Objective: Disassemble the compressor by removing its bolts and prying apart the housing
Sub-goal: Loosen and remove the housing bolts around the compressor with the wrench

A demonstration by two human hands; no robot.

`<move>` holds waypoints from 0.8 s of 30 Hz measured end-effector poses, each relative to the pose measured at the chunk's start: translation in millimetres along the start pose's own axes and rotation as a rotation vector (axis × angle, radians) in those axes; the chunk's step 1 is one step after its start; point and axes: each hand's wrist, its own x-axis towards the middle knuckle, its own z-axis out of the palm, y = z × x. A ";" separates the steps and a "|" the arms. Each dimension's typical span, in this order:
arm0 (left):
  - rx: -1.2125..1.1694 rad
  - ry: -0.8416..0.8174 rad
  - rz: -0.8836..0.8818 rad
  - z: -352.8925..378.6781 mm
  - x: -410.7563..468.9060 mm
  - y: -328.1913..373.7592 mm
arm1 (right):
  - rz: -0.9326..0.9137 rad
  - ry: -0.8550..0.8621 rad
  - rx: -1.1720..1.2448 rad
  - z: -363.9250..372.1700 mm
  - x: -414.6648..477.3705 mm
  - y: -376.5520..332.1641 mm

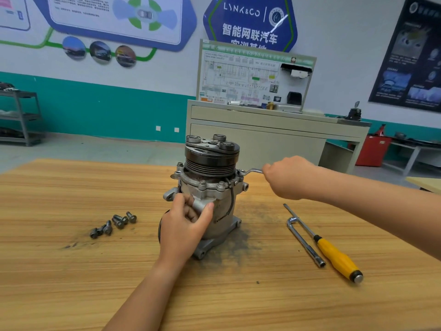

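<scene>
While standing upright on its flat end near the middle of the bench [71, 271], pulley uppermost, the compressor [210, 187] being kept that way so the flange bolts face outward and within reach. Being steadied by the left hand [188, 223], fingers wrapped around a side port on the housing, probably to stop the body twisting. Being worked at the far flange by the right hand [288, 177], closed around a wrench [250, 172] whose ring end is sitting over a bolt. Lying grouped to the left, well apart from the work, six or so loose bolts [114, 224], likely to prevent rolling away. Waiting to the right, side by side, a socket bar [305, 242] and a yellow-handled screwdriver [334, 254], presumably for prying later.
</scene>
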 end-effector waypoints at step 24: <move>0.018 -0.008 0.033 0.3 0.7 0.4 | 0.235 0.636 0.831 45.8 50.0 12.7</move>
